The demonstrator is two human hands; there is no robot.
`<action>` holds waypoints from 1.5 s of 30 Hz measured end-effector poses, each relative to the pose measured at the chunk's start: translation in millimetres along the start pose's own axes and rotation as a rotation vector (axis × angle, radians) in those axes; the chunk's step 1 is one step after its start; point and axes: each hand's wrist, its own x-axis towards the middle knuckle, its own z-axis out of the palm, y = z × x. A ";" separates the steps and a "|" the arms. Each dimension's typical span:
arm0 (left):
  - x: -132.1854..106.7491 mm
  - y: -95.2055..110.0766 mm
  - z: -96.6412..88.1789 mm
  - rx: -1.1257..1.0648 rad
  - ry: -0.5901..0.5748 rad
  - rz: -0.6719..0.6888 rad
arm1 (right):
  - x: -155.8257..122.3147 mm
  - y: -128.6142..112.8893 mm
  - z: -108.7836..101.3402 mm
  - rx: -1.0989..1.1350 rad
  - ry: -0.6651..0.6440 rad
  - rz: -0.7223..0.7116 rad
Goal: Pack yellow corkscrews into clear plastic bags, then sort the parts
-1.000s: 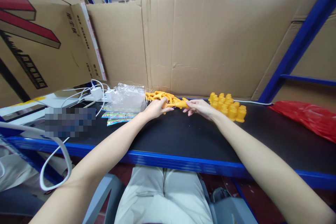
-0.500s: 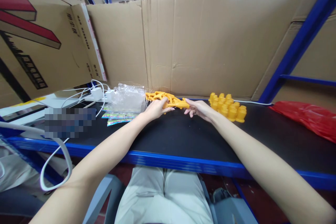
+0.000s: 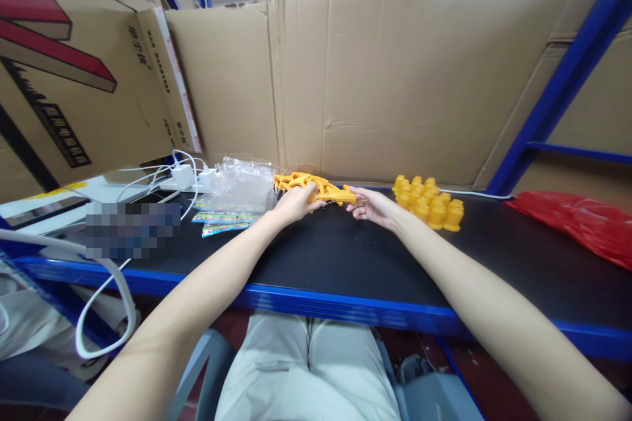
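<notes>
A long yellow plastic piece [image 3: 340,195] lies across the space between my hands, above the back of the black shelf top. My left hand [image 3: 294,206] is closed around its left part, thumb on top. At its right end, my right hand [image 3: 374,206] pinches the tip between thumb and curled fingers. Behind my left hand rests a heap of yellow branching plastic pieces [image 3: 298,178], partly hidden by that hand. What the long piece is for its kind, I cannot make out.
Yellow stepped plastic cups or caps [image 3: 428,201] stand grouped on the right. Clear plastic bags [image 3: 239,187] with coloured edges lie on the left, near white chargers [image 3: 182,175] and cables. A red plastic bag [image 3: 575,218] sits far right. Cardboard [image 3: 395,85] walls the back.
The fingers of my right hand have shifted slightly at the piece's tip, and my left fingers have curled in a little. Everything else stays in place.
</notes>
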 end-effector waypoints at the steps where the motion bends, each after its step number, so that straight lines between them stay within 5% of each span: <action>1: 0.4 -0.3 -0.1 0.003 -0.002 -0.002 | 0.8 0.0 0.1 0.001 0.004 0.003; 15: -0.4 -4.9 -4.8 -0.083 0.021 -0.004 | 2.6 -6.9 -0.2 0.168 0.063 -0.106; 21: -5.0 -14.3 -7.5 -0.218 0.013 -0.011 | 4.2 -21.1 -45.5 -0.033 0.586 -0.472; 24: -3.5 -14.1 -2.9 -0.224 -0.007 0.009 | 6.4 -16.4 -69.0 -0.484 0.918 -0.581; 26: -2.6 -11.7 0.0 -0.229 -0.024 0.023 | 6.4 -10.9 -76.5 -0.879 1.004 -0.572; 30: -2.5 -5.6 2.4 -0.237 -0.046 0.036 | 4.7 -5.2 -72.7 -1.501 0.924 -0.510; 34: -3.3 -1.0 1.1 -0.227 -0.038 0.075 | 7.1 -5.9 -60.3 -1.767 0.834 -0.457; 45: -3.9 3.4 -1.5 -0.186 -0.098 0.082 | 30.7 15.8 -54.2 -1.631 0.646 -0.450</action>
